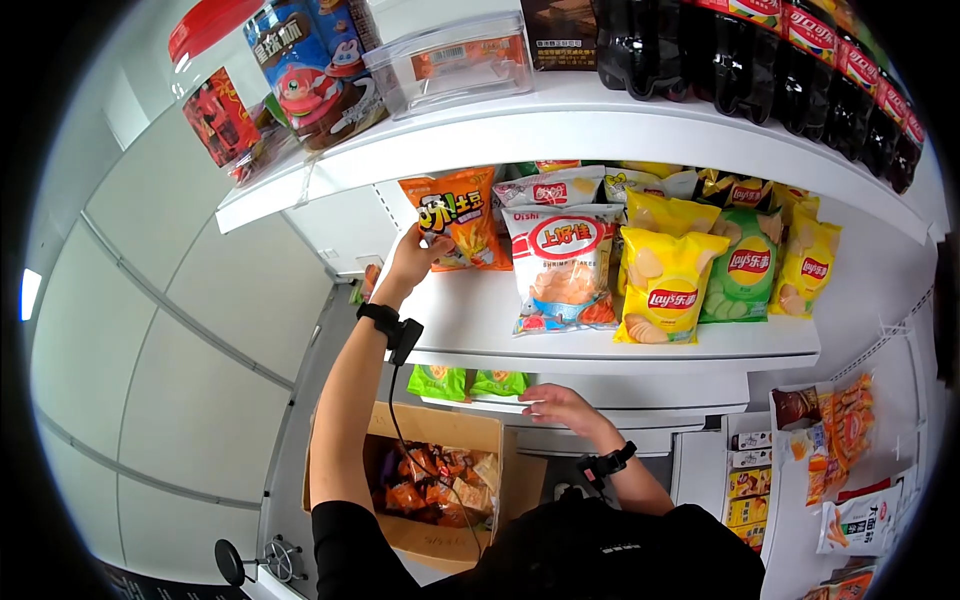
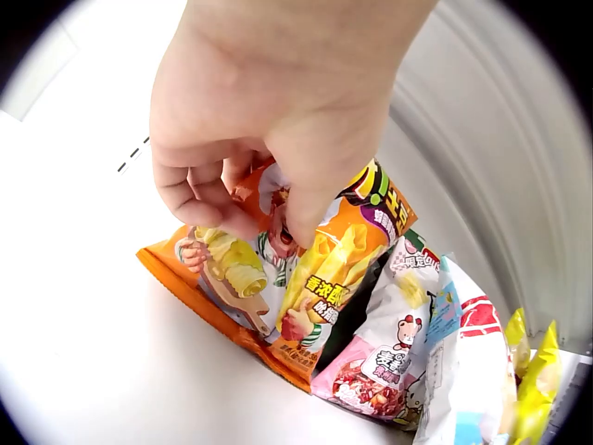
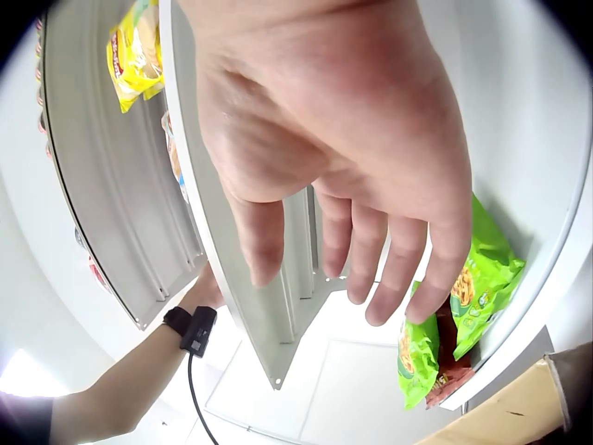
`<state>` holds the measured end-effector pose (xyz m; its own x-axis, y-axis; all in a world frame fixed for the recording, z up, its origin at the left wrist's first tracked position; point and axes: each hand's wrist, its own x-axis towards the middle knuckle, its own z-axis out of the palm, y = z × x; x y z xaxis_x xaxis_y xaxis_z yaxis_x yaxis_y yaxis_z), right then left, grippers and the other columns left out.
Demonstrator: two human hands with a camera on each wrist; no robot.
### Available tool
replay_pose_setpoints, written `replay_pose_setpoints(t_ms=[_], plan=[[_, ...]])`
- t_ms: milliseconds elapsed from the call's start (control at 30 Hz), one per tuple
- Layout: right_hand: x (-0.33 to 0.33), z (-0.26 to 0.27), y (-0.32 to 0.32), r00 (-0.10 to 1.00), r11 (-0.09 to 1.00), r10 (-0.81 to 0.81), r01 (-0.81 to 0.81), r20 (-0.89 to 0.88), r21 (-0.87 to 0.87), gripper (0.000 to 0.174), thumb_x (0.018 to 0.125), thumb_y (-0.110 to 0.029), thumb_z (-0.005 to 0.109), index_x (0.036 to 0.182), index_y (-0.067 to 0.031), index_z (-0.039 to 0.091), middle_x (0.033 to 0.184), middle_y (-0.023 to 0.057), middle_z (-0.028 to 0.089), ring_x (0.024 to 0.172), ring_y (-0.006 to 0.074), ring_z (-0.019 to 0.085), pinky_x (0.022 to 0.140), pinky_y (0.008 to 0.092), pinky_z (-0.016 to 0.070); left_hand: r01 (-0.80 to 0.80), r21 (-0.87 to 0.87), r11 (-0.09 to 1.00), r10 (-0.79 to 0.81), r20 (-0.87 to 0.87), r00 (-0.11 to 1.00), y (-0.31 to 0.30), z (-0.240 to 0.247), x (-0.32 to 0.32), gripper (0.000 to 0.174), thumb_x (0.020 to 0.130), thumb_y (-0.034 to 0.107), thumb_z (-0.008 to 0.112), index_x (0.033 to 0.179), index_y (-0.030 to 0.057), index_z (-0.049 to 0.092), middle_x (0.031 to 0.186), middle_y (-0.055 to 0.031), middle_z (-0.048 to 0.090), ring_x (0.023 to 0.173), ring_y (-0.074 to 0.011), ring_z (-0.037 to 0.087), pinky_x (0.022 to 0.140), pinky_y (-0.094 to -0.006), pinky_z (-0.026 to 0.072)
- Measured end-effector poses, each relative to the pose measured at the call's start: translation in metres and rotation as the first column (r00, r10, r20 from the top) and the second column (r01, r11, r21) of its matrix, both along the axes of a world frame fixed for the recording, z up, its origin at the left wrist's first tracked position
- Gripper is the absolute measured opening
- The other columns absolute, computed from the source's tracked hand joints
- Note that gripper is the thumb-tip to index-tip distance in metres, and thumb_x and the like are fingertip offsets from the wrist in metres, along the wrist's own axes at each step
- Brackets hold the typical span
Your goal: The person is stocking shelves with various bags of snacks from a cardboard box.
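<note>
My left hand (image 1: 412, 262) grips an orange bag of potato snacks (image 1: 472, 228) at the left end of the shelf's row, thumb and fingers closing on its face. In the left wrist view the orange bag (image 2: 246, 324) stands on the white shelf beside a pink-and-white snack bag (image 2: 375, 371). Right of it in the head view is a white bag of shrimp flakes (image 1: 565, 265). My right hand (image 1: 568, 408) hangs lower down with its fingers loosely extended and nothing in it, near two green snack bags (image 1: 500, 382) on the lower shelf.
Yellow (image 1: 665, 290) and green chip bags (image 1: 740, 265) fill the shelf's right side. An upper shelf (image 1: 560, 125) with cola bottles (image 1: 735, 60) and jars overhangs it. Below stands an open cardboard box (image 1: 415, 540) of packaged snacks. More snacks hang on the rack at right.
</note>
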<state>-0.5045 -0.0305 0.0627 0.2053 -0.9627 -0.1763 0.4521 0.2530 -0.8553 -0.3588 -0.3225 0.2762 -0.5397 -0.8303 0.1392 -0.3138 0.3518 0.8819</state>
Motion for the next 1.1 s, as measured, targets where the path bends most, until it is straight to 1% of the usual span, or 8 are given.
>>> replay_pose_setpoints(t_ms=[267, 367, 567, 667, 833, 933, 967, 1100], plan=[[-0.005, 0.000, -0.001, 1.000, 1.000, 0.009, -0.009, -0.007, 0.016, 0.039, 0.091, -0.016, 0.059, 0.126, -0.0030, 0.049, 0.123, 0.0081, 0.056, 0.109, 0.0204, 0.058, 0.090, 0.0320, 0.0480, -0.072, 0.027, 0.997, 0.071, 0.016, 0.997, 0.014, 0.007, 0.003, 0.056, 0.075, 0.015, 0.075, 0.122, -0.0006, 0.049, 0.110, -0.0087, 0.058, 0.086, -0.0149, 0.058, 0.072, -0.0286, 0.0473], [-0.006, -0.002, -0.001, 1.000, 1.000, 0.009, -0.009, -0.003, 0.018, 0.038, 0.091, -0.017, 0.059, 0.125, -0.0030, 0.049, 0.123, 0.0085, 0.056, 0.109, 0.0202, 0.058, 0.090, 0.0322, 0.0480, -0.107, -0.026, 0.994, 0.108, 0.044, 0.993, 0.004, -0.011, 0.008, 0.061, 0.075, 0.028, 0.074, 0.124, 0.0039, 0.047, 0.118, -0.0090, 0.056, 0.085, -0.0140, 0.055, 0.068, -0.0282, 0.0430], [-0.004, -0.003, 0.000, 1.000, 0.999, -0.008, 0.009, -0.028, 0.036, 0.037, 0.091, -0.018, 0.060, 0.124, -0.0027, 0.050, 0.123, 0.0091, 0.057, 0.108, 0.0200, 0.058, 0.090, 0.0322, 0.0478, -0.117, 0.086, 0.989, 0.114, 0.038, 0.993, 0.009, -0.016, 0.017, 0.080, 0.074, 0.023, 0.077, 0.137, -0.0014, 0.035, 0.131, -0.0173, 0.046, 0.101, -0.0215, 0.056, 0.076, -0.0314, 0.0469], [0.000, 0.003, 0.001, 1.000, 0.999, 0.004, -0.003, -0.028, 0.048, 0.039, 0.090, -0.019, 0.061, 0.124, -0.0027, 0.050, 0.122, 0.0085, 0.058, 0.107, 0.0191, 0.058, 0.090, 0.0319, 0.0471, -0.146, 0.095, 0.985, 0.139, 0.077, 0.987, 0.014, -0.018, 0.029, 0.085, 0.073, 0.026, 0.077, 0.139, -0.0018, 0.032, 0.134, -0.0188, 0.044, 0.099, -0.0214, 0.057, 0.074, -0.0309, 0.0472], [0.015, 0.002, -0.005, 0.999, 0.998, 0.043, -0.043, -0.010, 0.047, 0.042, 0.089, -0.021, 0.063, 0.124, -0.0025, 0.050, 0.121, 0.0077, 0.058, 0.105, 0.0169, 0.058, 0.088, 0.0304, 0.0465, -0.203, 0.025, 0.979, 0.202, 0.055, 0.978, 0.033, -0.022, 0.052, 0.074, 0.076, 0.033, 0.072, 0.135, 0.0006, 0.040, 0.127, -0.0144, 0.054, 0.074, -0.0142, 0.056, 0.065, -0.0288, 0.0463], [0.028, 0.002, -0.009, 0.997, 0.995, 0.074, -0.074, -0.005, 0.066, 0.042, 0.088, -0.020, 0.064, 0.124, -0.0025, 0.051, 0.119, 0.0079, 0.059, 0.104, 0.0166, 0.058, 0.087, 0.0300, 0.0469, -0.283, 0.009, 0.959, 0.283, -0.007, 0.959, 0.046, -0.022, 0.066, 0.068, 0.077, 0.030, 0.071, 0.130, -0.0018, 0.045, 0.119, -0.0151, 0.058, 0.069, -0.0141, 0.057, 0.062, -0.0278, 0.0466], [0.032, 0.003, -0.010, 0.996, 0.993, 0.085, -0.086, 0.012, 0.081, 0.041, 0.088, -0.020, 0.065, 0.123, -0.0029, 0.051, 0.117, 0.0076, 0.060, 0.103, 0.0163, 0.059, 0.086, 0.0298, 0.0476, -0.306, -0.012, 0.952, 0.306, -0.018, 0.952, 0.054, -0.019, 0.073, 0.063, 0.076, 0.028, 0.072, 0.125, -0.0052, 0.049, 0.113, -0.0174, 0.061, 0.081, -0.0177, 0.062, 0.066, -0.0281, 0.0511], [0.052, -0.009, -0.014, 0.989, 0.986, 0.147, -0.145, -0.016, 0.089, 0.037, 0.090, -0.015, 0.060, 0.124, -0.0039, 0.050, 0.120, 0.0096, 0.060, 0.104, 0.0200, 0.060, 0.088, 0.0330, 0.0487, -0.362, -0.078, 0.929, 0.354, -0.098, 0.930, 0.088, -0.014, 0.108, 0.053, 0.078, 0.025, 0.068, 0.119, -0.0041, 0.054, 0.101, -0.0116, 0.065, 0.073, -0.0140, 0.061, 0.062, -0.0272, 0.0498]])
